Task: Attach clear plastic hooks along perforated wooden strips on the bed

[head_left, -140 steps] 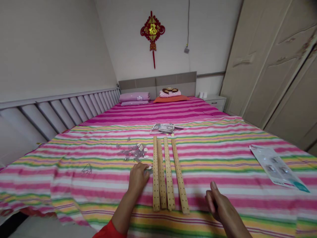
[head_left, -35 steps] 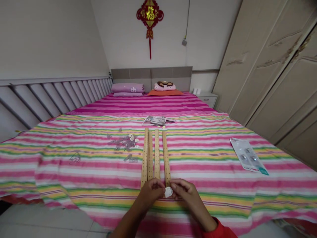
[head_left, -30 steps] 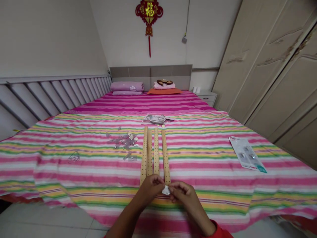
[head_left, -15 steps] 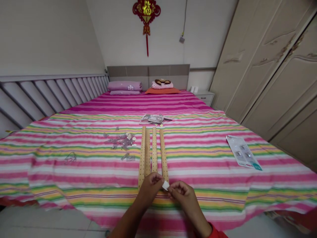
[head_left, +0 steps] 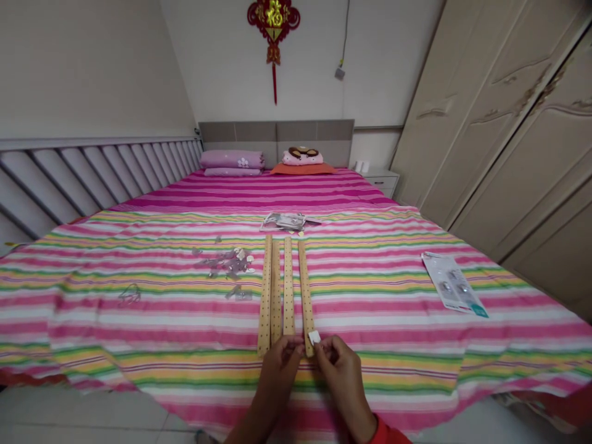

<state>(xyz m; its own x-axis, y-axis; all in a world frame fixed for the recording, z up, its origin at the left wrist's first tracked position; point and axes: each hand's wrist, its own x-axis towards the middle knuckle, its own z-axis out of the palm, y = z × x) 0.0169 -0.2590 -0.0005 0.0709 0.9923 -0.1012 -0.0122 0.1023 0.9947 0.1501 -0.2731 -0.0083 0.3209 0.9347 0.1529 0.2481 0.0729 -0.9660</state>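
My right hand (head_left: 340,370) pinches a small white square piece (head_left: 314,337) between thumb and fingertips. The piece is tilted over the near end of the rightmost wooden strip (head_left: 304,283), which has rows of small holes. Just left of that end is my left hand (head_left: 280,370), its fingers curled in and bunched together. Whether its fingertips hold anything or only touch the strip's edge is hidden. Three more perforated strips lie lengthwise beside it: a left one (head_left: 265,296), a second (head_left: 276,290) close against it, and a third (head_left: 288,283) slightly apart.
Left of the strips lie a pile of small clear and white pieces (head_left: 234,262) and a thin wire-like tangle (head_left: 130,294). Flat packages (head_left: 289,222) lie beyond them. A blister pack (head_left: 453,285) lies at right on the striped bedspread (head_left: 383,308). A railing (head_left: 106,172) borders the left.
The white piece was between both hands; my left hand has let go of it and moved slightly lower. My right hand has shifted with the piece over the strip's near end.
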